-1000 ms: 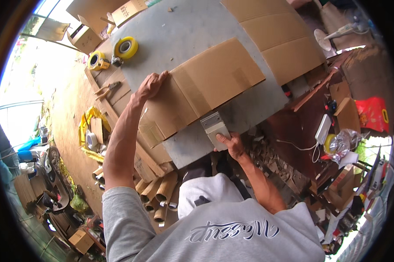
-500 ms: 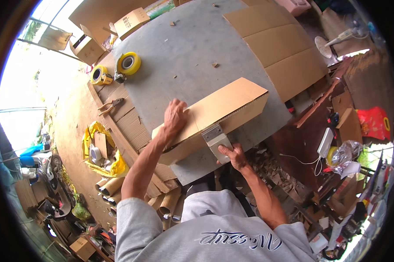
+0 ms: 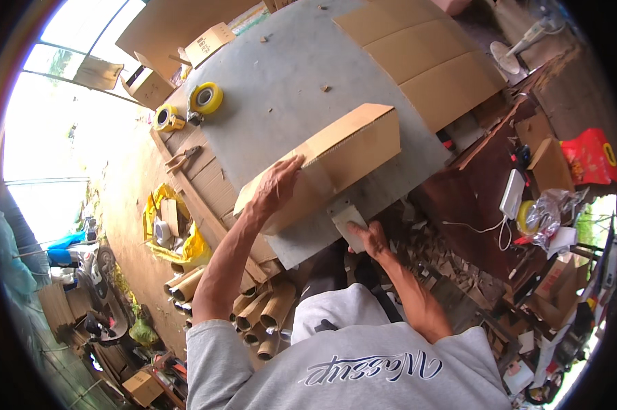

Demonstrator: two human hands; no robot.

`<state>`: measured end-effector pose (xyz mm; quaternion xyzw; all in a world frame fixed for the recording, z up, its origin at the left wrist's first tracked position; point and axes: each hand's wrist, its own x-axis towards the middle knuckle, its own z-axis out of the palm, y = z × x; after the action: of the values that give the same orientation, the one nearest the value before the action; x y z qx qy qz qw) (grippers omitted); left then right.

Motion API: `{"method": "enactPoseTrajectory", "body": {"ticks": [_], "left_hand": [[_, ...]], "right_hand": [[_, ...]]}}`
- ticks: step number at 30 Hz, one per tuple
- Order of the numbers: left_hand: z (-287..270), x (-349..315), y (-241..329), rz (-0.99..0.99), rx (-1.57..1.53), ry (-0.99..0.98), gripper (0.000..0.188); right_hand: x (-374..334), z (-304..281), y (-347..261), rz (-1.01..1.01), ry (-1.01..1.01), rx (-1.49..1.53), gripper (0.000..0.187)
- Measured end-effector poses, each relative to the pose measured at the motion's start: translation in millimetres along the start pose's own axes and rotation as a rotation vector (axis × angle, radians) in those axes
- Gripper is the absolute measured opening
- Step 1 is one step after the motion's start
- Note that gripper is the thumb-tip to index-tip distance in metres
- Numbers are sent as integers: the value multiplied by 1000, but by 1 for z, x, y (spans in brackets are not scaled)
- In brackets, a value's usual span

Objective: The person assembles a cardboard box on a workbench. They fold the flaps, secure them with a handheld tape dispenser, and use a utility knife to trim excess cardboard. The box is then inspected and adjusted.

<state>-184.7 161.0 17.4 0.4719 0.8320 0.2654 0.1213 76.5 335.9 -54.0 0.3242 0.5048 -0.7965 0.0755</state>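
A long, narrow cardboard box lies tilted on the grey worktable, its broad near side facing me. My left hand grips the left part of this box, fingers bent over its upper edge. Close to the table's near edge, my right hand holds a pale block-shaped tool by its lower end. The tool's upper end is just below the box's near side; whether they touch I cannot tell. My right fingers are partly hidden behind the tool.
Two yellow-rimmed tape rolls lie at the table's far left, with pliers nearer. A flattened cardboard sheet covers the far right. Cardboard tubes and a yellow bag are left below; cardboard scraps lie right.
The box has tipped so that more of its near side shows. My left hand has shifted onto its edge, and the tool in my right hand has come away from the upper edge.
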Motion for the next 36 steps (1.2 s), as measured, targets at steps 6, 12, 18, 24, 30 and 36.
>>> {"method": "enactPoseTrajectory", "body": {"ticks": [6, 12, 18, 24, 30, 36], "left_hand": [[11, -7, -5, 115, 157, 73, 59], [10, -8, 6, 584, 701, -86, 72], [43, -18, -10, 649, 1239, -203, 64], [51, -17, 14, 581, 948, -298, 71], [63, -21, -3, 605, 892, -212, 61], [64, -17, -3, 634, 1005, -216, 55]], "right_hand": [[18, 7, -2, 118, 39, -88, 43], [70, -15, 70, -278, -38, -590, 43], [47, 30, 0, 181, 162, -328, 49], [31, 53, -25, 166, 209, -226, 44], [21, 81, -58, 293, 324, -260, 37], [23, 98, -72, 313, 343, -535, 43]]}}
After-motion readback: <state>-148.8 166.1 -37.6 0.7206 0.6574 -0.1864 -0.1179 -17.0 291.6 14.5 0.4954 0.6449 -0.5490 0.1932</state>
